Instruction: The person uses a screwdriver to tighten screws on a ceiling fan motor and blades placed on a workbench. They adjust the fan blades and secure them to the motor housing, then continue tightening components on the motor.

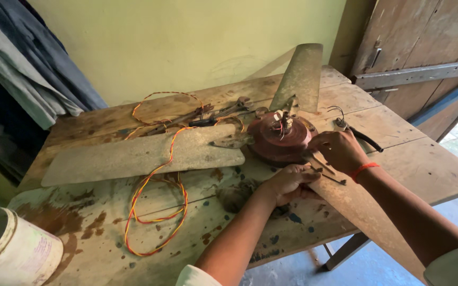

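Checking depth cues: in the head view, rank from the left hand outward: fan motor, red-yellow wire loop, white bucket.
1. fan motor, just up-right of the left hand.
2. red-yellow wire loop, on the table to its left.
3. white bucket, far-left bottom corner.

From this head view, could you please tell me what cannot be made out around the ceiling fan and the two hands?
- Blade bracket near the fan motor: covered by the left hand and right hand.
- Small tool by the fingers: too small to tell.
- Near fan blade: tip cut off by the bottom edge.
- White bucket: cut off at the lower left corner.
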